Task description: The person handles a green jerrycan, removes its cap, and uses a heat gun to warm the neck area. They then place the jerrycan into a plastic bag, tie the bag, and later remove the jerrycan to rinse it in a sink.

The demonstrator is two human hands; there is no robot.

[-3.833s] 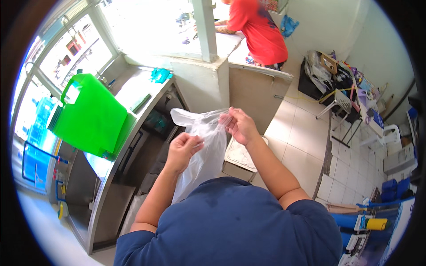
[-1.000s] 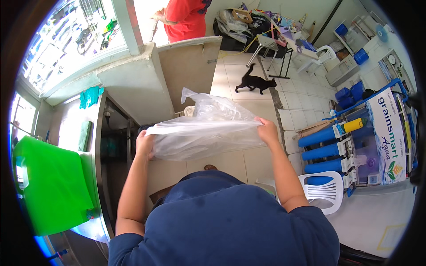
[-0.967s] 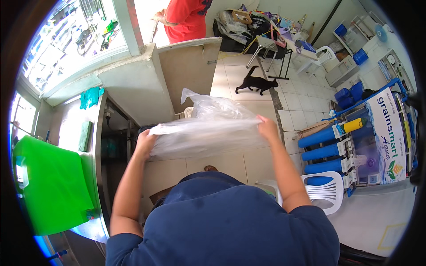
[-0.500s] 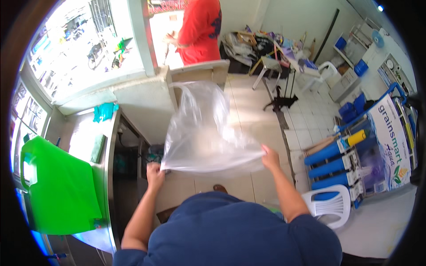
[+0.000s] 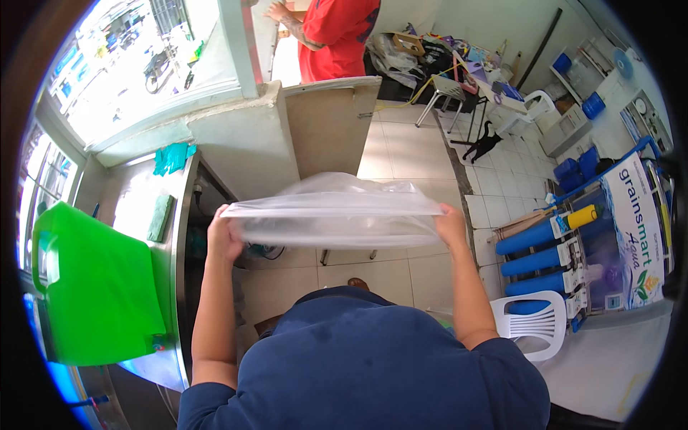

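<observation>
A clear plastic bag (image 5: 333, 222) is stretched sideways in front of my body, its near edge taut and the loose part bulging a little behind it. My left hand (image 5: 225, 233) grips the bag's left end, near the steel counter, and my right hand (image 5: 450, 228) grips the right end. On the counter (image 5: 129, 190) at the left are a large green jerrycan (image 5: 100, 287), a green flat block (image 5: 159, 217) and a crumpled teal item (image 5: 173, 158).
A person in red (image 5: 333, 39) stands beyond a low partition (image 5: 322, 125). A black cat (image 5: 482, 143) is on the tiles near a cluttered table (image 5: 502, 97) and metal stool (image 5: 448, 89). At the right stand blue filter cylinders (image 5: 523, 240) and a white plastic chair (image 5: 534, 322).
Since half a second ago both hands have risen, and the billowed bag has flattened into a taut band. Earlier it hung vertically, bunched between closer hands. The cat has moved toward the back right.
</observation>
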